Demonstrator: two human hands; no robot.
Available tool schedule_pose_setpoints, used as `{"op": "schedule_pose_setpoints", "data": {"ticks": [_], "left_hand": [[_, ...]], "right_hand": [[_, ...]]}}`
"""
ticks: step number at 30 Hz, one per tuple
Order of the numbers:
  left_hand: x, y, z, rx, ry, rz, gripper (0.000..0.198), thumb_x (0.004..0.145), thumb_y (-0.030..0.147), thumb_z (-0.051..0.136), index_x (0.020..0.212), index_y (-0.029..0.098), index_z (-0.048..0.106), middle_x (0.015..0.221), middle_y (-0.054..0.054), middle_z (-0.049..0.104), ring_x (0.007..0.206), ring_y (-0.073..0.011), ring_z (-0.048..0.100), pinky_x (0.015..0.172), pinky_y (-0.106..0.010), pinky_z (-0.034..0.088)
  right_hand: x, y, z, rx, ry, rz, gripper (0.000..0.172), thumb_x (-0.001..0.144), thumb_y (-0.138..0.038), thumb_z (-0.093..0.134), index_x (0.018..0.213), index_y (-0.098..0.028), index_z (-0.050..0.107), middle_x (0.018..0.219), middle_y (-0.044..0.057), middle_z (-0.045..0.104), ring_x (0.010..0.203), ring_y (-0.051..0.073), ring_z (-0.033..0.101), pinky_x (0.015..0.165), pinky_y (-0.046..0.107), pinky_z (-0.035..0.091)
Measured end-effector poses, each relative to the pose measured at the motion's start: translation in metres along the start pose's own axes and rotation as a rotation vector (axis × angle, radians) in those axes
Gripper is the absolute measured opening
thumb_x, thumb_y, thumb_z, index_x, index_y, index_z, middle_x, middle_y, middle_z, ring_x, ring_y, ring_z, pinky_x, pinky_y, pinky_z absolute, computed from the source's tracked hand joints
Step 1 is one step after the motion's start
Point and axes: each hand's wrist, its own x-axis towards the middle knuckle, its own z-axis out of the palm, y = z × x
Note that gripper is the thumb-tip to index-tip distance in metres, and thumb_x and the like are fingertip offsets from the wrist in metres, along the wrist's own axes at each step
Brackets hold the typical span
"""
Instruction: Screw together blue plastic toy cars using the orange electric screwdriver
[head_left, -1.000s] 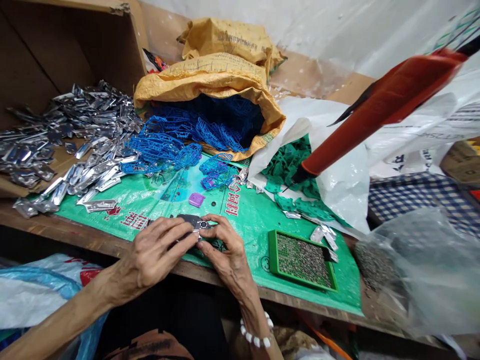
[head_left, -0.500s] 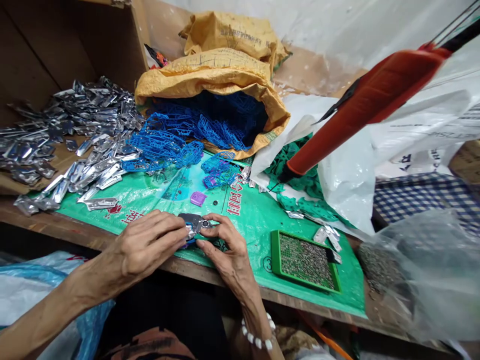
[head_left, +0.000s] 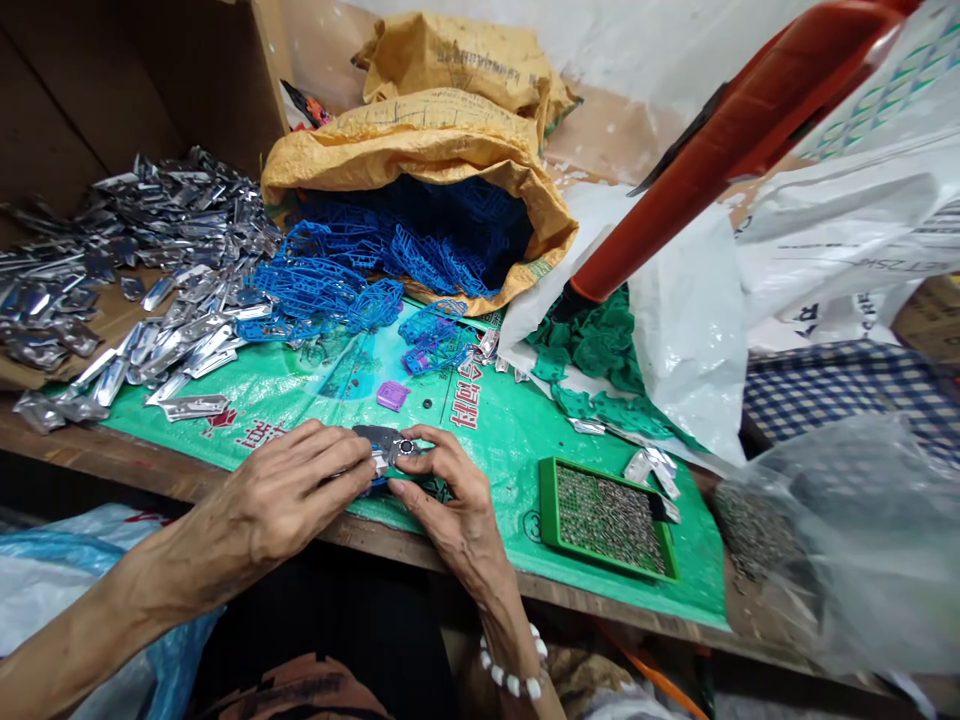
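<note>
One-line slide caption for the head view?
The left hand and right hand pinch a small metal piece amid silver blanks, blue plastic frames and a green tray.

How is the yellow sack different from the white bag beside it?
The yellow sack holds blue plastic frames; the white bag holds green plastic pieces. The sack's blue frames spill far onto the green mat; the bag's green pieces stay near its mouth. The orange tool points at the white bag's mouth, not the yellow sack. Both lie with open mouths toward the person.
</note>
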Motion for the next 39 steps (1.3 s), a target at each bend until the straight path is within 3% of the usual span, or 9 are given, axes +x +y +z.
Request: {"op": "schedule_pose_setpoints", "data": {"ticks": [9,14,19,22,26,29,34,37,39], "left_hand": [[0.001,0.001,0.001,-0.091,-0.02,-0.066,0.027,0.104,0.012,0.044,0.119,0.018,0.065,0.109,-0.01,0.072,0.101,-0.0218,0.068,0.091,-0.036,0.055],[-0.004,0.0,0.008,-0.159,0.062,-0.074,0.028,0.103,0.01,0.047,0.121,0.019,0.066,0.107,-0.009,0.074,0.101,-0.0209,0.069,0.09,-0.034,0.056],[-0.011,0.002,0.016,-0.084,0.125,-0.056,0.025,0.102,0.009,0.051,0.119,0.014,0.068,0.112,-0.01,0.076,0.108,-0.0226,0.07,0.098,-0.037,0.052],[-0.011,0.003,0.018,-0.037,0.132,-0.025,0.022,0.102,0.006,0.052,0.113,0.012,0.069,0.109,-0.01,0.078,0.104,-0.0206,0.072,0.092,-0.034,0.052],[-0.013,0.003,0.022,0.051,0.187,-0.029,0.024,0.098,0.005,0.057,0.115,0.016,0.071,0.107,-0.005,0.08,0.104,-0.0199,0.072,0.089,-0.032,0.052],[-0.018,0.002,0.027,0.061,0.159,-0.056,0.027,0.099,0.006,0.057,0.117,0.02,0.07,0.11,-0.003,0.08,0.109,-0.0201,0.071,0.091,-0.034,0.052],[-0.019,-0.008,0.032,-0.068,0.147,-0.082,0.024,0.102,0.011,0.057,0.118,0.021,0.07,0.117,-0.004,0.077,0.121,-0.0226,0.065,0.098,-0.037,0.052],[-0.016,-0.013,0.031,-0.278,0.132,-0.206,0.019,0.1,0.016,0.063,0.115,0.024,0.072,0.136,-0.006,0.067,0.131,-0.0255,0.058,0.105,-0.04,0.052],[-0.015,-0.014,0.03,-0.419,0.108,-0.302,0.017,0.1,0.019,0.064,0.113,0.026,0.074,0.136,-0.006,0.064,0.122,-0.0207,0.064,0.099,-0.032,0.055]], "right_hand": [[-0.001,-0.001,0.001,0.008,-0.007,0.018,0.01,0.088,-0.019,0.076,0.096,-0.023,0.073,0.121,0.009,0.072,0.12,0.021,0.068,0.099,0.036,0.056],[-0.001,-0.001,-0.001,0.006,-0.011,0.022,0.01,0.087,-0.018,0.077,0.096,-0.024,0.073,0.123,0.009,0.072,0.12,0.021,0.068,0.099,0.036,0.057],[0.0,-0.002,-0.001,0.002,-0.007,0.012,0.011,0.086,-0.017,0.077,0.095,-0.023,0.074,0.119,0.008,0.073,0.117,0.02,0.069,0.098,0.034,0.057],[0.0,-0.003,-0.002,0.0,-0.007,0.01,0.011,0.086,-0.016,0.078,0.094,-0.023,0.074,0.117,0.008,0.073,0.115,0.019,0.07,0.097,0.033,0.057],[0.001,-0.003,-0.002,-0.004,-0.005,0.013,0.012,0.085,-0.015,0.078,0.093,-0.023,0.074,0.118,0.008,0.073,0.113,0.02,0.071,0.096,0.034,0.058],[0.001,-0.003,-0.002,-0.009,0.003,0.008,0.013,0.084,-0.014,0.079,0.092,-0.023,0.074,0.116,0.008,0.074,0.113,0.019,0.071,0.094,0.033,0.058],[0.001,-0.003,-0.003,-0.023,0.015,-0.008,0.014,0.084,-0.012,0.079,0.092,-0.022,0.074,0.114,0.008,0.074,0.111,0.018,0.071,0.093,0.03,0.058],[0.001,-0.002,-0.004,-0.032,0.016,-0.017,0.016,0.083,-0.011,0.079,0.093,-0.022,0.075,0.115,0.007,0.074,0.111,0.018,0.071,0.094,0.029,0.057],[0.0,-0.002,-0.004,-0.038,0.017,-0.019,0.016,0.083,-0.011,0.079,0.093,-0.022,0.075,0.115,0.007,0.074,0.111,0.017,0.071,0.095,0.028,0.056]]}}
